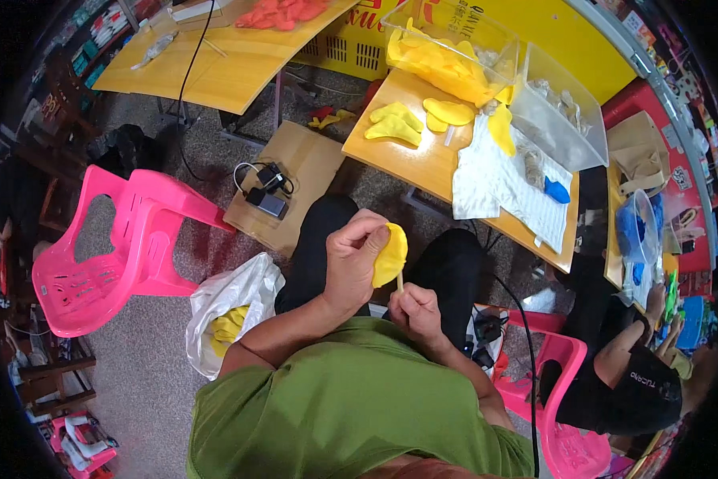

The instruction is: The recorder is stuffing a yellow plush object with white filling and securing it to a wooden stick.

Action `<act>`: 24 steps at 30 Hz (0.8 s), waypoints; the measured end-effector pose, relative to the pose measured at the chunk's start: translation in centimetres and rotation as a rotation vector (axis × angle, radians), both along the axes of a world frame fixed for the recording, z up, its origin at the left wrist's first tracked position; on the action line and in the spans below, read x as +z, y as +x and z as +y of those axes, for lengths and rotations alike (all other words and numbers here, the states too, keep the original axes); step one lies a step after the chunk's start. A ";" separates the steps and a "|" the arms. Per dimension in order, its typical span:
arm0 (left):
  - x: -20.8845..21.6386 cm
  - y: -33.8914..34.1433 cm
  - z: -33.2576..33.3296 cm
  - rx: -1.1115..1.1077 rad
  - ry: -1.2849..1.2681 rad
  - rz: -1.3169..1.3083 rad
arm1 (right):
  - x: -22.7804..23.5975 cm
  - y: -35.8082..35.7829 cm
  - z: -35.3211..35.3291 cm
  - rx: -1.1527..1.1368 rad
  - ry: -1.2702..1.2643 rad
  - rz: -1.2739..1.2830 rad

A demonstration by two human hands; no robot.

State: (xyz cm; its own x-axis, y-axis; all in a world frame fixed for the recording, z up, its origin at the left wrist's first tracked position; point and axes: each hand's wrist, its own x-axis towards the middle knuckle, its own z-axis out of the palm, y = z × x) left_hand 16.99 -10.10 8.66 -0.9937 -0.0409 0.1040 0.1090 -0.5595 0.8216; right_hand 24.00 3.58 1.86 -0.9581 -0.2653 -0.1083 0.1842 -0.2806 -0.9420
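My left hand [354, 259] pinches a rounded yellow cloth piece [390, 257] at its upper edge, above my lap. Closed around a thin pale stick [400, 282], my right hand [417, 311] is just below and to the right. The stick's upper end meets the lower edge of the yellow piece; whether it goes inside cannot be seen. Similar flat yellow pieces [394, 124] lie on the small wooden table [411, 166] ahead. More of them fill a clear plastic bin [503, 65] at its back. Left of my legs, a white plastic bag [251, 279] holds further yellow pieces.
A pink plastic chair [147, 211] stands at left, near flattened cardboard [299, 160] bearing black adapters [265, 201]. White cloth [487, 172] and a second clear bin [563, 120] are on the small table. At right, another person [626, 367] sits near a pink chair [563, 375]. A black cable [532, 359] hangs close by.
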 end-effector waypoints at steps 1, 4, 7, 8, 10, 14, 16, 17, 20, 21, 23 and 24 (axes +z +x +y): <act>0.1 0.0 0.0 -0.002 0.000 -0.001 | -0.2 0.1 0.3 -0.002 0.000 -0.001; 0.2 -0.1 -0.1 0.028 -0.097 0.103 | -0.6 0.5 0.9 -0.032 -0.081 -0.036; 0.0 -0.1 0.0 -0.014 -0.060 0.071 | -0.7 0.4 0.7 -0.012 -0.318 -0.066; -0.3 -0.1 0.0 -0.014 -0.039 0.042 | -0.8 0.2 0.6 -0.012 -0.316 -0.064; -0.4 0.0 0.0 -0.013 -0.016 0.013 | -0.6 -0.2 0.3 -0.052 -0.201 -0.094; 0.4 -0.2 0.0 -0.040 -0.088 0.068 | 0.0 -0.6 0.7 -0.127 -0.012 -0.066; 1.3 -0.4 -0.2 -0.108 -0.097 0.066 | -0.3 -0.6 0.6 -0.146 0.023 0.016; 1.8 -0.5 -0.3 -0.165 -0.093 0.019 | -0.3 -0.5 0.6 -0.163 0.059 0.097; 1.4 -0.9 -0.8 -0.173 -0.197 0.061 | 0.3 -0.3 0.7 -0.166 0.139 0.141; 1.1 -1.0 -0.9 -0.122 -0.304 0.152 | 0.2 -0.3 0.6 -0.166 0.139 0.139; 1.0 -1.1 -1.0 -0.104 -0.371 0.177 | 0.2 -0.4 0.4 -0.213 0.127 0.178; 1.0 -1.2 -1.0 -0.086 -0.439 0.203 | 0.1 -0.4 0.3 -0.211 0.127 0.178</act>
State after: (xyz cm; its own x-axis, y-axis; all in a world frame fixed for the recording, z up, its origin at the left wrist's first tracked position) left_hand 15.83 -11.09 9.65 -0.9496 0.1313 0.2848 0.2599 -0.1790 0.9489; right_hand 23.61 3.91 1.94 -0.9975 -0.0531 0.0466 -0.0367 -0.1732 -0.9842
